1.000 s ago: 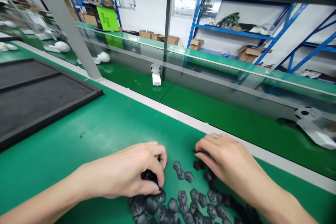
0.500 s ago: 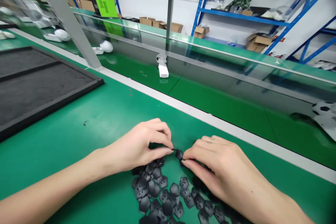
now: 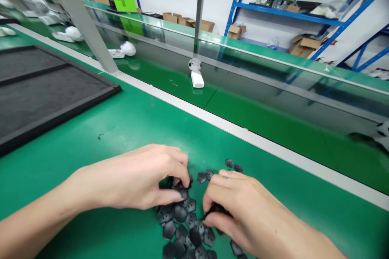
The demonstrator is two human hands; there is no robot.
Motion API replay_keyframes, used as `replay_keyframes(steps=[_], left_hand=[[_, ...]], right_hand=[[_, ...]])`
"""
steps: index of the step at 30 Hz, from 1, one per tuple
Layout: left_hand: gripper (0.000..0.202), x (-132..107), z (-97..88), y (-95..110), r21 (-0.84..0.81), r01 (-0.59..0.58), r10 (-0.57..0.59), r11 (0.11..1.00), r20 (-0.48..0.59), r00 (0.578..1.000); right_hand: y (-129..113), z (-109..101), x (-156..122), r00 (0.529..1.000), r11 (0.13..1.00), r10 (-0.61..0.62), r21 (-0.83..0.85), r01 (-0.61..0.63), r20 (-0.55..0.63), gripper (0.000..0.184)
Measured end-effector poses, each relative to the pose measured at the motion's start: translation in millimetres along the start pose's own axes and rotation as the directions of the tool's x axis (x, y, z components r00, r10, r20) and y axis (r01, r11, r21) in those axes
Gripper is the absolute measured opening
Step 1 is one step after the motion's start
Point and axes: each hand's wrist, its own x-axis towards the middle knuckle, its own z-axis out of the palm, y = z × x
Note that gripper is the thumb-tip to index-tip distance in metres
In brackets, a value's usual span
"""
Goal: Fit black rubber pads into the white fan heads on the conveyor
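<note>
Head view: left hand and right hand are half-closed, fingers curled, each gripping some of the dark pentagonal pieces. These lie heaped between both hands on the green bench mat, near side.

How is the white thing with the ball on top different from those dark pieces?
The white block with a dotted ball stands upright, but the dark five-sided pieces lie in a loose heap. The block is white, and the pieces are dark grey. There is one block, but many pieces. Both rest on green surfaces.
</note>
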Motion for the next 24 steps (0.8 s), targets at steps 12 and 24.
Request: replay_keyframes(steps=[12, 24], left_hand=[[0.016, 5, 9.4, 1, -0.031, -0.011, 0.012, 0.999, 0.038, 0.999], [0.01, 19, 7.4, -28, 0.027, -0.055, 0.06, 0.998, -0.575, 0.816]], right_hand=[[14, 1, -9, 0.901, 0.864, -0.371, -0.439, 0.246, -0.225, 0.048], [5, -3, 37, 0.989, 0.991, -0.051, -0.131, 0.033, -0.141, 0.006]])
